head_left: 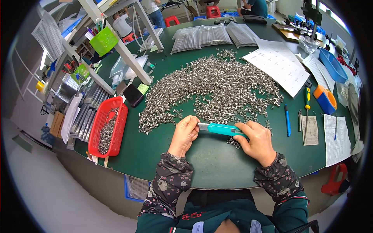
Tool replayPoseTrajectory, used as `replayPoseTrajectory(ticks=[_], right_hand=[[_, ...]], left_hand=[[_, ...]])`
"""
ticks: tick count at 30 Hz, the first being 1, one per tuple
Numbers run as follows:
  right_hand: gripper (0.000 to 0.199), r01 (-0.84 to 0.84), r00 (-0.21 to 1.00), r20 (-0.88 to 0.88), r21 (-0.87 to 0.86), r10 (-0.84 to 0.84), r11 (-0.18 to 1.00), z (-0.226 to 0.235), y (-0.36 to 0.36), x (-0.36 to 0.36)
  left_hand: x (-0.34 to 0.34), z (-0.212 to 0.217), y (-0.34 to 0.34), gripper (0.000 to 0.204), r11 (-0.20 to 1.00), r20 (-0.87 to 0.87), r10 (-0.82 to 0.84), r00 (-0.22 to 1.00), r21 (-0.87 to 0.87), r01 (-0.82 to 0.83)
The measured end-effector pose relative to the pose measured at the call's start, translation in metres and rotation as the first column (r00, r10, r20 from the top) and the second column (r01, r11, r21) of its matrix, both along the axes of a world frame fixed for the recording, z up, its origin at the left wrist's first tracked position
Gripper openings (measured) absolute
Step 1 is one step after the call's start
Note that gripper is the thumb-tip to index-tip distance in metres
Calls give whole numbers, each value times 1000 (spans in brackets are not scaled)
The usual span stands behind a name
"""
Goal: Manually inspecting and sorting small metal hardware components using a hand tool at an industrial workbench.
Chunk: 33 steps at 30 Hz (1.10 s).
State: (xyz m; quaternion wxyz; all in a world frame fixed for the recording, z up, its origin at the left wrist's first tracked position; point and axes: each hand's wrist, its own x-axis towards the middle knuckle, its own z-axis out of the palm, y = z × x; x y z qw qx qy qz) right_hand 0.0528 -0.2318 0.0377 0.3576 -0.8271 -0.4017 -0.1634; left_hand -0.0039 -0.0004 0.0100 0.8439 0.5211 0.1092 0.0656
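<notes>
Utility knife, above the tabletop, its teal handle grasped in the right hand's grip; whether the left hand's grip pinches the blade tip, I cannot tell. Probably light, stiff; safest held by the handle.

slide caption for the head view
Right hand holding a teal utility knife, left hand at its blade, before heaped metal rings.

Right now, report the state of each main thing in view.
Teal utility knife: held, metal end pointing left.
Left hand: fingers closed at the knife's metal end.
Right hand: gripping the knife's handle.
Metal rings: loose, piled and scattered.
Red basket: upright, partly filled.
Clear bags: filled, lying flat.
Screwdriver: lying untouched.
</notes>
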Motion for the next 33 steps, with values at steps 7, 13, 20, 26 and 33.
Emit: replayPoseTrajectory(ticks=[7, 13, 20, 26, 33], right_hand=[[25, -3, 998, 57, 8, 3, 1000, 2, 0, 1], [26, 18, 995, 101, 79, -26, 997, 2, 1, 2], [31, -184, 972, 155, 24, 178, 983, 10, -1, -1], [30, -143, 950, 258, -131, 173, 981, 5, 1, -3], [28, -128, 955, 249, -143, 161, 981, 9, 1, -2]], left_hand=[[1, 1, 1, 25, 1000, -58, -23, 998, 1, 24], [0, 4, 1, 28, 991, -79, -69, 994, -116, 59], [-2, 8, 7, 27, 975, -72, 67, 995, -205, -81], [-4, 8, 14, 23, 967, 32, 171, 985, -195, -162], [-3, 4, 16, 19, 954, 38, 265, 964, -157, -256]])
